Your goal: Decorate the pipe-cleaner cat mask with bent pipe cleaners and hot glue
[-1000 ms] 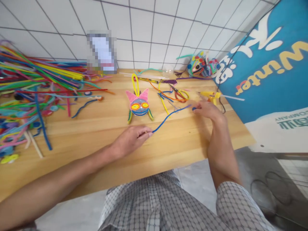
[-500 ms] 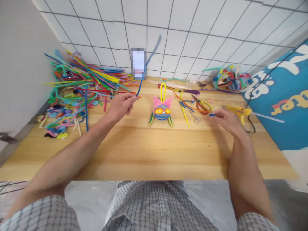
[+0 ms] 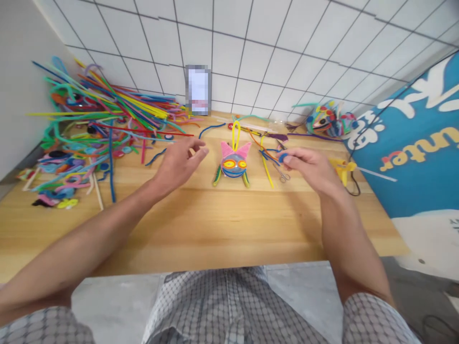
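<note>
My left hand (image 3: 181, 161) hovers over the table with its fingers apart and nothing between them. Behind it lies a blue pipe cleaner (image 3: 212, 126), partly hidden by the hand. My right hand (image 3: 307, 165) pinches a small round blue piece (image 3: 283, 157); whether it is a coiled pipe cleaner I cannot tell. Between the hands lies a craft creature (image 3: 234, 166) with pink ears, orange-and-yellow eyes, a blue body, green-and-yellow legs and a yellow loop (image 3: 235, 135) on top. Small scissors (image 3: 284, 177) and a yellow pipe cleaner (image 3: 267, 173) lie left of my right hand.
A heap of colourful pipe cleaners (image 3: 136, 107) and craft bits (image 3: 59, 167) covers the left side. A phone (image 3: 198, 91) leans on the tiled wall. A yellow glue gun (image 3: 343, 169) lies right of my right hand, with decorated crafts (image 3: 322, 119) behind.
My left hand has let go of the blue pipe cleaner, which now lies on the table. My right hand has moved left toward the craft creature, still pinching the blue piece. The view has shifted.
</note>
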The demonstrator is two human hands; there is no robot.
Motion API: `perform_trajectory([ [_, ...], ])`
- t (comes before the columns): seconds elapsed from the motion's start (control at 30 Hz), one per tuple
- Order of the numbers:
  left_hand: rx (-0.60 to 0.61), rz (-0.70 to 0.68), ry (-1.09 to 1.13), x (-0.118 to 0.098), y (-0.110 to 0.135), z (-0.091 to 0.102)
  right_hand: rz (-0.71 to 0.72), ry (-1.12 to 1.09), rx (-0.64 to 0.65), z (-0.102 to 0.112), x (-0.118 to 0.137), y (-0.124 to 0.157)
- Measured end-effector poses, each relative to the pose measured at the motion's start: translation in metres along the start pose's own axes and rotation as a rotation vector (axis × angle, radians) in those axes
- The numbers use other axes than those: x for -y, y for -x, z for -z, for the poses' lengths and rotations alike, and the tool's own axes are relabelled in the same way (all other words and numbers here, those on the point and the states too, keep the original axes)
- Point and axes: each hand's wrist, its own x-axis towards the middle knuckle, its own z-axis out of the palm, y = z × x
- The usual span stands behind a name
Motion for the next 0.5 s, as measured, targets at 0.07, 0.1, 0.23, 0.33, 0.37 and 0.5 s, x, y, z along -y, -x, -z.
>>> perform_trajectory([
  [0.07, 0.107, -0.026, 0.182, -0.025, 0.006, -0.005, 0.046, -0.079, 0.056, -0.014, 0.017, -0.006],
  [0.1, 0.168, -0.022, 0.279, -0.038, 0.009, -0.01, 0.082, -0.119, 0.07, -0.021, 0.025, -0.008],
  [0.23, 0.303, 0.061, 0.637, -0.071, 0.015, -0.036, 0.204, -0.252, 0.121, -0.044, 0.045, -0.014],
  [0.33, 0.332, 0.116, 0.828, -0.075, 0.015, -0.052, 0.249, -0.289, 0.166, -0.054, 0.047, -0.013],
  [0.37, 0.331, 0.126, 0.876, -0.074, 0.016, -0.055, 0.254, -0.297, 0.18, -0.056, 0.046, -0.013],
  [0.5, 0.322, 0.191, 1.025, -0.069, 0.017, -0.06, 0.217, -0.36, 0.253, -0.06, 0.04, -0.009],
])
